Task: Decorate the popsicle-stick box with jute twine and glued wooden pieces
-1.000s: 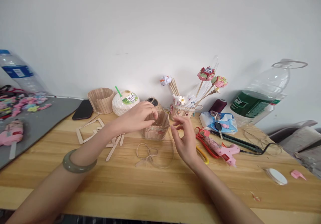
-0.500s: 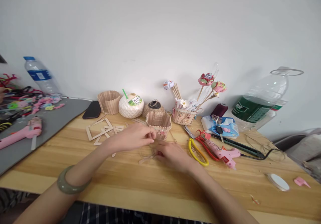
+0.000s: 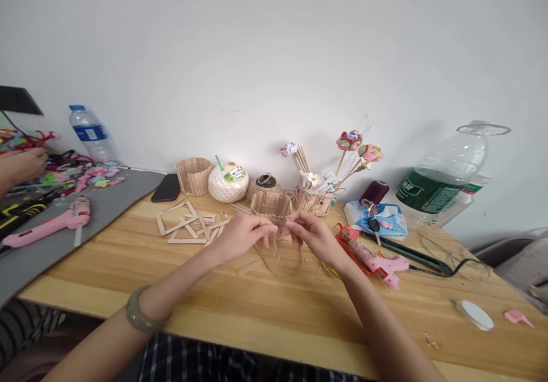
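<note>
My left hand (image 3: pixel 242 234) and my right hand (image 3: pixel 313 234) are raised a little above the wooden table (image 3: pixel 265 308), each pinching an end of a piece of thin twine (image 3: pixel 278 259) that hangs in a loop between them. Just behind the fingers stands a small basket of wooden craft sticks (image 3: pixel 270 206). A green bangle (image 3: pixel 143 318) circles my left wrist.
Loose craft sticks and stick frames (image 3: pixel 184 226) lie left of the basket. Behind stand another stick basket (image 3: pixel 193 175), a coconut drink (image 3: pixel 228 181), a twine ball (image 3: pixel 265 185) and a holder with paper flowers (image 3: pixel 317 196). A pink glue gun (image 3: pixel 377 261), large bottle (image 3: pixel 445 179) and another person's hand (image 3: pixel 21 165) are nearby.
Both hands have lifted the twine off the table and drawn it up in front of the stick basket. The view has shifted to the left.
</note>
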### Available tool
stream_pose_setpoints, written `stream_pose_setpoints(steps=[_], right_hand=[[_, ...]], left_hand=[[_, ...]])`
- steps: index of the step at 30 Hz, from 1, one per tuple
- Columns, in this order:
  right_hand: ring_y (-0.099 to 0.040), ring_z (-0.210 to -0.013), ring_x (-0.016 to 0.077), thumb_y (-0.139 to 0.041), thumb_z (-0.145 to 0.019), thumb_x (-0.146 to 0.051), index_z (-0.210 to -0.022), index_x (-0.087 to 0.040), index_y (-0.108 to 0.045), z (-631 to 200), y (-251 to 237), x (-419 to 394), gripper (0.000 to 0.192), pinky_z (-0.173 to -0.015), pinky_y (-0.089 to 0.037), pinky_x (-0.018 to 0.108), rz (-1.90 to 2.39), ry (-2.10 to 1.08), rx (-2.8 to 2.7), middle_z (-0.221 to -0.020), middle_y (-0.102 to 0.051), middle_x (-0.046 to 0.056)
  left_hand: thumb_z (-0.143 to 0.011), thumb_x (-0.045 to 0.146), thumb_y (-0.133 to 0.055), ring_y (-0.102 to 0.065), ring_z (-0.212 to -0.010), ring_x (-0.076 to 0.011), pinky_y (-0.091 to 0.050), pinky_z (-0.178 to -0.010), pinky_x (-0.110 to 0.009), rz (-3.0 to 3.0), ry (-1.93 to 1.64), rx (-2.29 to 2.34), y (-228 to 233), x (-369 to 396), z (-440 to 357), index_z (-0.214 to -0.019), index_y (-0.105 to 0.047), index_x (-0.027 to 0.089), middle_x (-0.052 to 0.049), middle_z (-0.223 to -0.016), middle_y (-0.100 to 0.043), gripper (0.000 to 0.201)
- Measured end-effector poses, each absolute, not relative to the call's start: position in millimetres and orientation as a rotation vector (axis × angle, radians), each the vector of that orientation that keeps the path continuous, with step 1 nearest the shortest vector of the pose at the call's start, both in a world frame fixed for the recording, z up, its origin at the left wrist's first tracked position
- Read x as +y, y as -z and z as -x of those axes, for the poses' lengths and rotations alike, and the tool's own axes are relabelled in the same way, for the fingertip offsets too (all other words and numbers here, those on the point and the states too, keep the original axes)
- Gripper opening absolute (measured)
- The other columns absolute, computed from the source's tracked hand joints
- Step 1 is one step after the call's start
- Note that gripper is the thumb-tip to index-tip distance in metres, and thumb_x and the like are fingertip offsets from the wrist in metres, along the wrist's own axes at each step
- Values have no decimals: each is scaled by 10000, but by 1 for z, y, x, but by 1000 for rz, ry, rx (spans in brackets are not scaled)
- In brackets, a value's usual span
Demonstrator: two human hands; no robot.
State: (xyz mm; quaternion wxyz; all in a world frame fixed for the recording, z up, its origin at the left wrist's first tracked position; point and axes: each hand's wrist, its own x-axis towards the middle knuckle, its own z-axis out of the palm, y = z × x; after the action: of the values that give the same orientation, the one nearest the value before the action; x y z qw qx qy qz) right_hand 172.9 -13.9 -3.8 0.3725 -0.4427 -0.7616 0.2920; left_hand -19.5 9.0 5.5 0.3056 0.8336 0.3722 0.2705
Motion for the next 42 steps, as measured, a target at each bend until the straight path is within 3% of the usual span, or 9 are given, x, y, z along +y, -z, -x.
stream_pose_setpoints(steps=[4,6,11,23,30,42], right_hand=[[-481,-520,96,-483,-853,-342,-785,-173,-528,-177,-2,-14,187,-491,-404,208,1126,-704,-1870,-610,-503,-31],[-489,-549,101,-520,-834,-302,-771,-169,-572,-176,-3,-16,156,-517,-394,211,1130,-678,-1886,-616,-529,-23],[-503,-556,101,-565,-807,-253,-760,-163,-630,-172,-3,-20,121,-530,-378,210,1146,-613,-1928,-633,-601,-9],[-529,-536,105,-535,-835,-262,-769,-189,-621,-183,-7,-20,130,-503,-386,205,1172,-357,-1878,-607,-599,-23],[-559,-617,134,-545,-827,-234,-786,-200,-615,-185,-4,-18,88,-576,-408,243,1190,-189,-1852,-699,-634,3],[-572,-641,142,-537,-834,-232,-797,-205,-607,-187,-5,-17,83,-582,-434,255,1166,-68,-1860,-739,-645,14]], left_hand=[[-831,432,-463,-642,-760,-176,-451,-716,-265,-2073,-830,927,-11,9,15,-958,-635,184,-24,-805,-711,327],[-796,422,-527,-640,-758,-179,-454,-691,-260,-2087,-823,915,-12,10,9,-1022,-617,200,-18,-833,-710,330],[-832,323,-472,-632,-723,-170,-452,-670,-249,-2174,-881,927,-11,12,-3,-853,-689,190,-15,-797,-710,255],[-750,329,-586,-633,-783,-188,-466,-732,-269,-2043,-991,1002,-14,18,-7,-829,-702,199,-18,-841,-717,192],[-803,355,-496,-632,-842,-211,-455,-810,-314,-2001,-890,965,-15,24,-5,-757,-698,164,-34,-807,-718,282],[-813,439,-470,-644,-771,-191,-487,-678,-280,-1820,-752,862,-14,26,-6,-804,-684,131,-73,-791,-722,375]])
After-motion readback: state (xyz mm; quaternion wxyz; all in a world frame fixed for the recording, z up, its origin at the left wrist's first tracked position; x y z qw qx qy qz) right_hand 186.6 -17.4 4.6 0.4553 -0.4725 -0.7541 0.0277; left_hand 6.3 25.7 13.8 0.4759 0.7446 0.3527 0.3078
